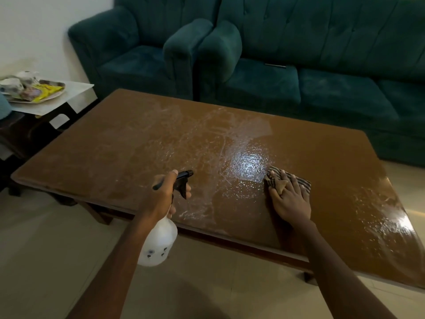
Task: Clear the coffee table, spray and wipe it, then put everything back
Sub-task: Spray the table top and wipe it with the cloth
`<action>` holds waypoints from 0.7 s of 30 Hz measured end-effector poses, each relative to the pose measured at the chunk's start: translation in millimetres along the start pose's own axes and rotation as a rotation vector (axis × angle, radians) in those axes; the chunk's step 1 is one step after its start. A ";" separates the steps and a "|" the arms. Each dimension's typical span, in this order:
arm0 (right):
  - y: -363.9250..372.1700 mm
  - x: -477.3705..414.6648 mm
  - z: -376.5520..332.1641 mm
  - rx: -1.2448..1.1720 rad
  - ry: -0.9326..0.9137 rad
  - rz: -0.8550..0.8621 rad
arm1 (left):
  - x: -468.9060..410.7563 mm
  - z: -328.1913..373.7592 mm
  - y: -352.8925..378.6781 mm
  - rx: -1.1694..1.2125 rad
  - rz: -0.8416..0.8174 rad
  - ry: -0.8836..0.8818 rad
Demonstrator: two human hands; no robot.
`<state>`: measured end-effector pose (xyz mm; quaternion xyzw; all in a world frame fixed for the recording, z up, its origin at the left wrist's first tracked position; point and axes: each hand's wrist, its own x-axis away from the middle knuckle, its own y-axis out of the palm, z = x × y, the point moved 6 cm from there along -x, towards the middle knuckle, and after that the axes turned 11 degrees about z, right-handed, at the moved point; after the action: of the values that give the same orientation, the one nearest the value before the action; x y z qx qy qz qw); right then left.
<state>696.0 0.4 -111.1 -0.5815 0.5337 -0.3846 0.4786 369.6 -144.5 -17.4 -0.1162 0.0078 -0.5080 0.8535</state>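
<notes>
The left hand [166,194] gripped the bottle [158,240] by its neck, nozzle forward. The right hand [291,199] lay flat, fingers straight, pressing the cloth [299,180] onto the wet table [115,146].

The table [128,143] has a brown wooden top, wet and streaked with spray, with a bright sheen at its middle. The bottle [158,240], white with a black trigger head, is held tilted at the table's near edge, its nozzle pointing over the top. The striped brown cloth [296,180] lies flat on the table just right of the sheen. A tray [46,93] of cups sits off the table's far left corner.
</notes>
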 end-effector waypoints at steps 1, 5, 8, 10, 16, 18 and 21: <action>0.8 -10.0 -0.5 0.001 0.005 -0.009 | -2.6 2.6 1.7 -0.010 0.010 -0.005; 7.6 -54.2 -37.2 0.016 -0.034 -0.050 | -12.2 15.8 8.0 0.010 0.043 0.012; 17.8 -67.6 -95.8 0.010 -0.202 -0.076 | -22.2 22.4 15.4 0.043 0.063 0.025; 23.2 -52.7 -125.7 -0.007 -0.366 -0.081 | -30.6 24.1 20.1 0.062 0.076 0.026; 16.2 -23.2 -72.7 -0.033 -0.405 -0.018 | -58.6 34.9 40.9 0.041 0.064 0.016; 12.2 -37.6 -47.2 -0.007 -0.291 -0.006 | -65.5 39.7 46.5 0.023 0.050 0.004; 10.2 -58.5 -37.2 -0.026 -0.204 -0.031 | -79.8 46.2 50.8 -0.025 0.051 -0.012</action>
<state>649.9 53.0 -108.1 -0.6321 0.4780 -0.3237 0.5169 381.1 -43.1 8.7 -0.1296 0.0120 -0.4851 0.8647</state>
